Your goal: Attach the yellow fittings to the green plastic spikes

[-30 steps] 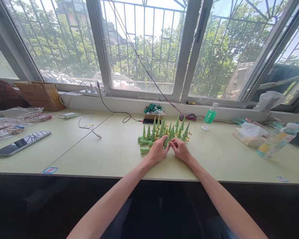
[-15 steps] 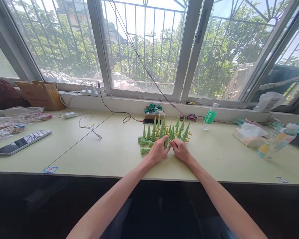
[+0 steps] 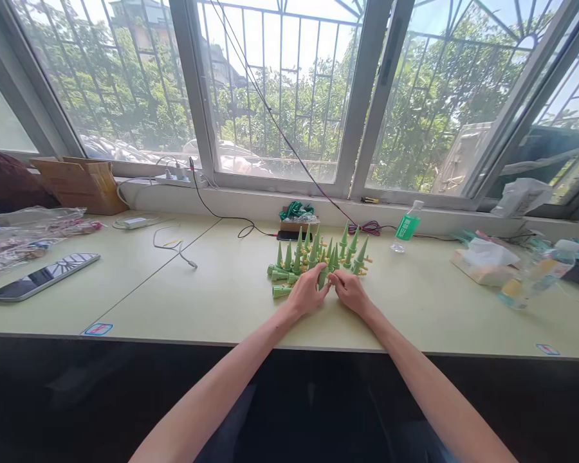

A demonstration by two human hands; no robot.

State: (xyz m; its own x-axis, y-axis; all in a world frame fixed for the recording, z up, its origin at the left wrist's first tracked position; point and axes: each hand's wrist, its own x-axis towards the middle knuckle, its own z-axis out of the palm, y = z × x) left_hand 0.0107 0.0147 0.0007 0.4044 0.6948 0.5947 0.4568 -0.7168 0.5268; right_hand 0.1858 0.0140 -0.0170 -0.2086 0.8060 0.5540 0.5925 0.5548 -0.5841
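Note:
Green pointed plastic pieces (image 3: 298, 260), several of them upright, stand in a cluster on the pale tabletop. A few more lie on their sides at the left, such as a green tube-like piece (image 3: 280, 292). My left hand (image 3: 307, 290) is closed around one green cone-shaped piece (image 3: 323, 278) at the near edge of the cluster. Right beside it, my right hand (image 3: 351, 290) has its fingers pinched together close to that piece. What lies in this pinch is too small and covered to make out. Small yellow parts (image 3: 368, 260) stick out among the cones.
Behind the cluster are a dark phone (image 3: 289, 236) on a cable and a small box with green material (image 3: 298, 212). A green-labelled bottle (image 3: 407, 226) stands to the right, with a tissue box (image 3: 484, 262) farther right. A large phone (image 3: 42, 276) lies at left, near a white cable (image 3: 186, 260).

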